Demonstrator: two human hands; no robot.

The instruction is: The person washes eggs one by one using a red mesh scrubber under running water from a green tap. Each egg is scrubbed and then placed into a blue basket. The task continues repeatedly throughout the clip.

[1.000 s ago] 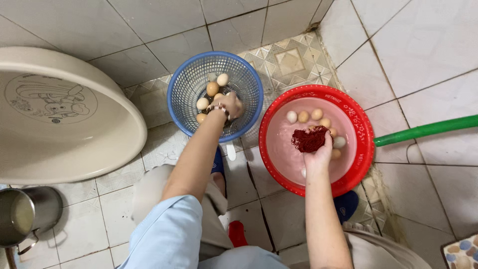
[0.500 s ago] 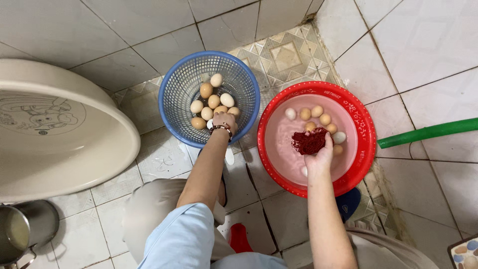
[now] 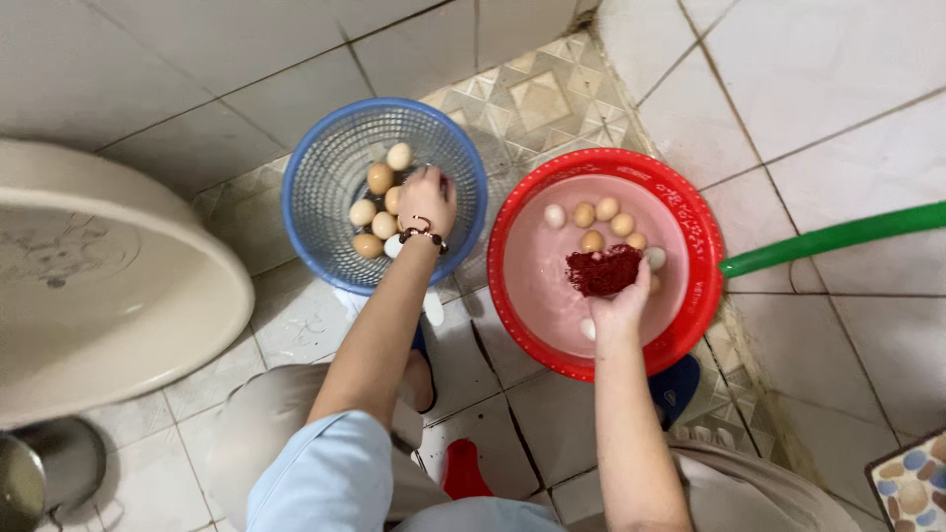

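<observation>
1. Eggs (image 3: 379, 209), brown and pale, lie heaped in the blue mesh basket (image 3: 325, 167) on the tiled floor (image 3: 197, 59); most are grouped along the basket's right half, next to the left hand.
2. Left hand (image 3: 428, 200) reaches down into the basket, knuckles up, fingers curled under; whether they have closed on an egg cannot be told, since the fingertips are hidden. A beaded bracelet (image 3: 422, 234) circles that wrist.
3. Right hand (image 3: 619, 303) is over the red basin (image 3: 705, 227), fingers pinched round a dark red scrubbing pad (image 3: 603, 270), which it holds firmly. The pad's long axis runs roughly left to right across the basin, slightly tilted up to the right.
4. Inside the basin, pinkish water holds several more eggs; a cluster (image 3: 601, 219) sits just above the pad, one white egg to the pad's right, another near the heel of the hand.
5. Basket and basin stand just beside each other, rims nearly touching.
6. A green hose (image 3: 838, 236) runs from the right edge to the basin's rim, pointing left and slightly downward.
7. A large beige tub (image 3: 118, 296) stands at the left, well apart from the basin.
</observation>
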